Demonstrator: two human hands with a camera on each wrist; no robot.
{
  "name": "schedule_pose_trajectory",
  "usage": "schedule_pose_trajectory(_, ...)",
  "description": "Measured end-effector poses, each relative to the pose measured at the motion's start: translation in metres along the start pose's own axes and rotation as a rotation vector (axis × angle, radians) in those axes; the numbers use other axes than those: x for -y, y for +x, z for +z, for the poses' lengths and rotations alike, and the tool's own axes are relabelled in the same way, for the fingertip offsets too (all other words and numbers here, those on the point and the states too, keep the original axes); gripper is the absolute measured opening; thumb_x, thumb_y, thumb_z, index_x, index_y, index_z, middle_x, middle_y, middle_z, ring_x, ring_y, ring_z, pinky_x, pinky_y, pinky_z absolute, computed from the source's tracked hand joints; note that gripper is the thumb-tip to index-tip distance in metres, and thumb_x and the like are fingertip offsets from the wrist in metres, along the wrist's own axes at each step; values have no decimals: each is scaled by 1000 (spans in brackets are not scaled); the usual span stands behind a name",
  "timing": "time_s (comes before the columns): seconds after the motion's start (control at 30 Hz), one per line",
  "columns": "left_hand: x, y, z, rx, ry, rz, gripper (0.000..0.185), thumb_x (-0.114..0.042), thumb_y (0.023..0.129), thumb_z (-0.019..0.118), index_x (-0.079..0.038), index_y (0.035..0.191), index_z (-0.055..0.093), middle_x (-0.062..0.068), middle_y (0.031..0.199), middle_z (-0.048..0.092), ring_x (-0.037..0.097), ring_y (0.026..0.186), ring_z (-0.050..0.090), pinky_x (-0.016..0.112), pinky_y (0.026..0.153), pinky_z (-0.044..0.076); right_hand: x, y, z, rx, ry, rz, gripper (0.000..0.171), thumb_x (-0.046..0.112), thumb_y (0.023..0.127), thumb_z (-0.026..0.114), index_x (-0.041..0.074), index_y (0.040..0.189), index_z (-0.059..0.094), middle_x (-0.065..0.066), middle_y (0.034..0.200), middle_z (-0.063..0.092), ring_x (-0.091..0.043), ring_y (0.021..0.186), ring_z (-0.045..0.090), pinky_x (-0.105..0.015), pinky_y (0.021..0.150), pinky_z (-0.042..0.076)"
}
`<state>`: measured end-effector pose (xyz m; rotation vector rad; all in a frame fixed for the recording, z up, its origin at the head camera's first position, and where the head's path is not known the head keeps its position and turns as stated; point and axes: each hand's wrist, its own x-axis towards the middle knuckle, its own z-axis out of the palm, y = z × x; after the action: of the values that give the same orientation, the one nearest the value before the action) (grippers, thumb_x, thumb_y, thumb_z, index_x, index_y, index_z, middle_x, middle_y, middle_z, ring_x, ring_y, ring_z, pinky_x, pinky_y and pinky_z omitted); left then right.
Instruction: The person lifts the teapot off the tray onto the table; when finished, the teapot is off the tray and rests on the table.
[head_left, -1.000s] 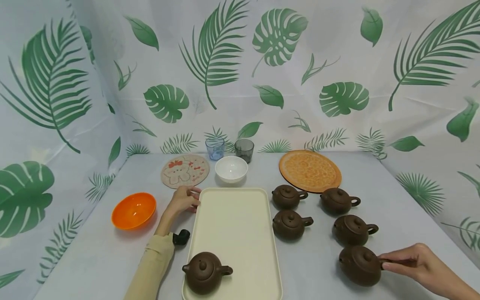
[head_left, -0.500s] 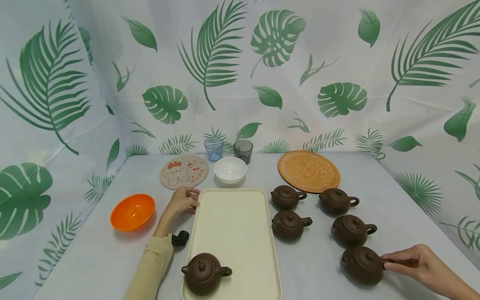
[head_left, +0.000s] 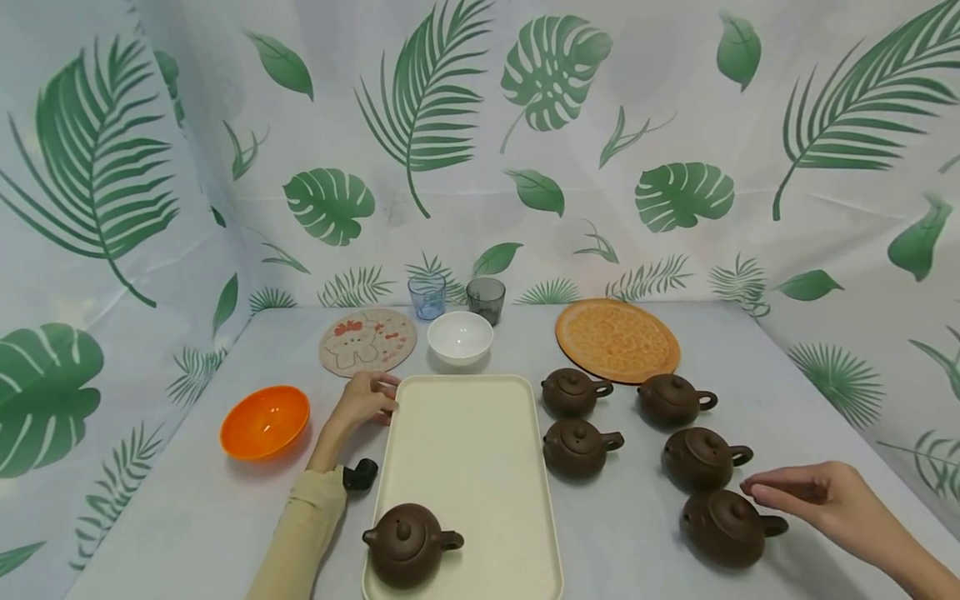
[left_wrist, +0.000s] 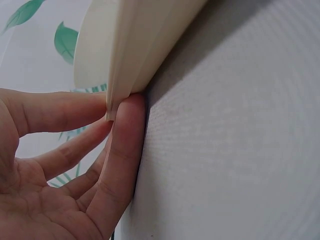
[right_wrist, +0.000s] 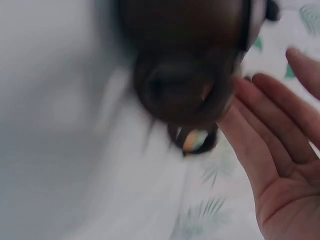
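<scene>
My left hand (head_left: 363, 402) is at the left rim of a cream tray (head_left: 468, 458). In the left wrist view the thumb and a finger pinch the tray's edge (left_wrist: 114, 95). A brown teapot (head_left: 408, 546) sits on the tray's near left part, handle to the right. My right hand (head_left: 831, 500) hovers just above the handle of the nearest teapot (head_left: 722, 529) on the right, fingers extended and nothing between them. In the right wrist view this hand (right_wrist: 280, 150) has straight fingers beside a blurred dark teapot (right_wrist: 185, 40).
More brown teapots stand right of the tray, including one beside it (head_left: 577, 450) and one farther right (head_left: 701, 460). Behind are a pizza-print mat (head_left: 618, 340), a white bowl (head_left: 460, 339), two glasses and a round cartoon mat (head_left: 367, 342). An orange bowl (head_left: 265, 422) stands left.
My right hand has let go of the nearest right teapot's handle and risen slightly up and away. That teapot now stands by itself. The left hand has stayed at the tray.
</scene>
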<state>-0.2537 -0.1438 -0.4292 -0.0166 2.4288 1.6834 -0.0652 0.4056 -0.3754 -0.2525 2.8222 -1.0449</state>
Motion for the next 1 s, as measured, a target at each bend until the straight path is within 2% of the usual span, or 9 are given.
schedule_pose_trajectory(0.07, 0, -1, -1, 1, -1, 7, 41, 11, 75, 64, 9, 116, 59, 16, 87, 60, 16, 58, 60, 30, 54, 58, 14, 6, 5, -39, 42, -68, 20, 7, 92, 61, -8, 103, 70, 5, 92, 74, 3, 82, 67, -16, 65, 55)
schedule_pose_trajectory(0.13, 0, -1, -1, 6, -2, 9, 42, 12, 75, 64, 10, 116, 59, 16, 87, 60, 16, 58, 60, 30, 54, 58, 30, 14, 10, -35, 97, -134, 19, 4, 92, 61, -7, 104, 70, 7, 94, 74, 1, 85, 67, -16, 67, 56)
schedule_pose_trajectory(0.33, 0, -1, 0, 6, -5, 6, 42, 12, 74, 64, 9, 116, 59, 15, 86, 61, 16, 57, 60, 30, 54, 58, 87, 40, 35, 73, 220, -305, 19, 4, 92, 60, -4, 106, 71, 2, 99, 73, -5, 89, 68, -23, 70, 58)
schedule_pose_trajectory(0.5, -1, 0, -1, 4, 14, -2, 42, 10, 75, 65, 8, 116, 60, 15, 87, 61, 16, 58, 60, 30, 55, 58, 131, 62, 74, 166, 299, -417, 21, 11, 90, 66, -2, 104, 72, -8, 98, 73, -8, 87, 69, -28, 69, 59)
schedule_pose_trajectory(0.63, -1, 0, -2, -1, 9, -5, 41, 10, 75, 65, 8, 116, 60, 15, 88, 61, 16, 59, 60, 30, 54, 58, 162, 78, 108, 235, 319, -417, 31, 23, 86, 71, -2, 103, 72, -13, 98, 73, -8, 87, 69, -23, 72, 58)
schedule_pose_trajectory(0.7, -1, 1, -2, 11, 2, 6, 42, 10, 76, 65, 9, 117, 59, 16, 88, 61, 16, 59, 60, 30, 54, 58, 175, 84, 124, 262, 322, -408, 35, 27, 85, 72, -3, 103, 72, -14, 99, 72, -13, 88, 70, -21, 74, 57)
schedule_pose_trajectory(0.87, -1, 0, 0, 28, -4, 14, 44, 10, 75, 66, 10, 118, 58, 18, 88, 63, 15, 58, 60, 31, 54, 58, 193, 92, 157, 287, 271, -429, 37, 27, 83, 75, -3, 104, 72, -15, 103, 71, -21, 92, 70, -17, 76, 56)
schedule_pose_trajectory(1.0, -1, -1, 0, 15, -1, 4, 43, 11, 75, 65, 10, 117, 59, 18, 89, 63, 15, 58, 60, 30, 54, 58, 202, 97, 180, 298, 246, -435, 37, 25, 82, 76, -3, 106, 71, -13, 105, 71, -17, 93, 70, -15, 77, 54)
